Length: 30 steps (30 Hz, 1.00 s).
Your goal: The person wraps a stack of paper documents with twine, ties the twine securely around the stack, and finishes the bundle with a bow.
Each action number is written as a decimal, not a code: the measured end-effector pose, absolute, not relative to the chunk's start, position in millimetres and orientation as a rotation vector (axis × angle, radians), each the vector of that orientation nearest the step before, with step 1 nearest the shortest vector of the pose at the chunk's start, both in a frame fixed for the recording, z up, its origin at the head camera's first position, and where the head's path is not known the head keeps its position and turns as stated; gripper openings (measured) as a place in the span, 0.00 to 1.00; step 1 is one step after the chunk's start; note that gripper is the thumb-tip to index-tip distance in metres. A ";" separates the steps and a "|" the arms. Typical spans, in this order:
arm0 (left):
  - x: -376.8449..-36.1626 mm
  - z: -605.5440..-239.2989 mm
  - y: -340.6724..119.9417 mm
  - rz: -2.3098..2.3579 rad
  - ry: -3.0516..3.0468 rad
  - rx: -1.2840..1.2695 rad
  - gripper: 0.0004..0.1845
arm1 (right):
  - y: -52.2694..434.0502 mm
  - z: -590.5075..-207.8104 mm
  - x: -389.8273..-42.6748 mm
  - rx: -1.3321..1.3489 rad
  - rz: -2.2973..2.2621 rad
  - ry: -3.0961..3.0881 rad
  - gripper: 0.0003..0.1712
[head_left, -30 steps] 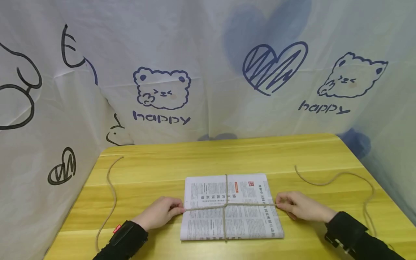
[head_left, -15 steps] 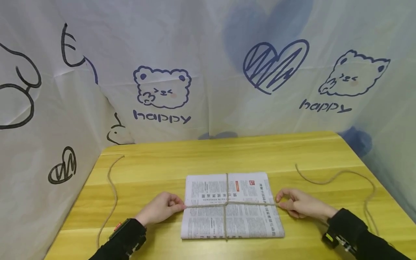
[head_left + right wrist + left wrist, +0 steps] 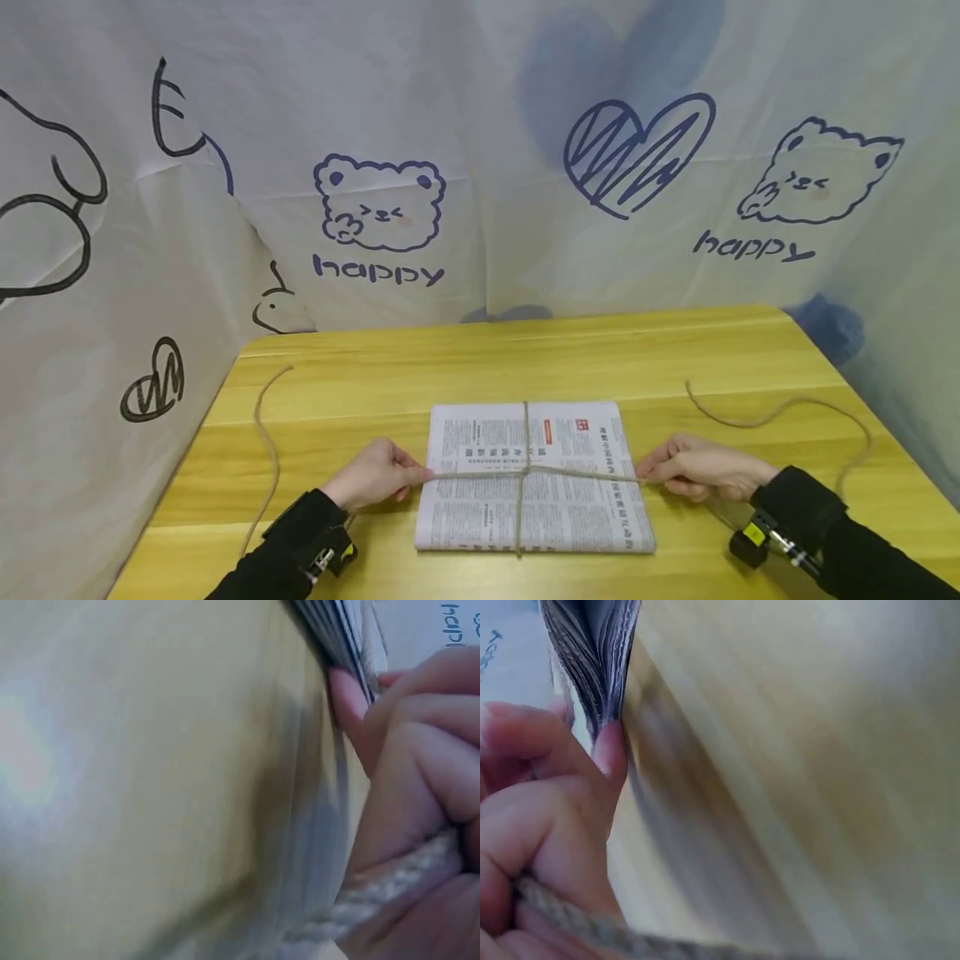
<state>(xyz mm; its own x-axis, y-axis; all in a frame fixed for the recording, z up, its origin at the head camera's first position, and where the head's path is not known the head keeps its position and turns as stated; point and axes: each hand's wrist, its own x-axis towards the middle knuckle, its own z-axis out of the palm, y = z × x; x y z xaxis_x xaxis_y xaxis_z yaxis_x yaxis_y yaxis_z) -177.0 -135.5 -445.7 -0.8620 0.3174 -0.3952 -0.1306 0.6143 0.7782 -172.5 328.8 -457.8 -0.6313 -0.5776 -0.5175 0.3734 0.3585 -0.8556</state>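
A folded newspaper stack (image 3: 480,521) lies on the table with a thin twisted rope (image 3: 570,472) crossing over its top both ways. The strands meet near the middle of the top sheet. At the stack's left edge my left hand (image 3: 375,473) pinches the crosswise rope. My right hand (image 3: 701,467) pinches it at the right edge. In the left wrist view the layered paper edges (image 3: 600,660) are right at the fingertips, and a rope length (image 3: 577,915) runs out from between the curled fingers. The right wrist view likewise has a rope length (image 3: 375,896) inside the curled fingers.
Loose rope tails trail over the yellow wooden table (image 3: 525,358), the left tail (image 3: 272,450) beside the left forearm and the right tail (image 3: 780,407) curving behind the right hand. A white cloth (image 3: 495,242) with drawings hangs around the table's back and sides.
Both hands stay at the stack's sides, still pinching the rope. The wrists have turned slightly, and the right fingers sit closer together. The right rope tail has shifted near the sleeve.
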 end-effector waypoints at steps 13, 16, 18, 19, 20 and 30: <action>-171.8 -446.7 -134.6 1.211 2.340 0.181 0.09 | 337.6 -472.9 -167.1 -0.496 -1.519 1.590 0.13; -174.3 -448.9 -136.3 1.300 2.210 0.114 0.10 | 340.2 -473.4 -167.2 -0.476 -1.550 1.607 0.13; -175.8 -452.4 -138.6 1.359 2.112 0.069 0.11 | 341.5 -472.6 -167.5 -0.431 -1.567 1.602 0.16; -176.7 -454.2 -139.7 1.385 2.064 0.044 0.12 | 341.8 -472.2 -167.8 -0.405 -1.576 1.593 0.18; -177.5 -456.2 -141.0 1.399 2.029 0.028 0.13 | 341.9 -472.1 -168.1 -0.378 -1.586 1.578 0.20; -182.4 -457.8 -141.4 1.357 1.988 0.040 0.14 | 331.4 -472.6 -172.7 -0.228 -1.603 1.593 0.22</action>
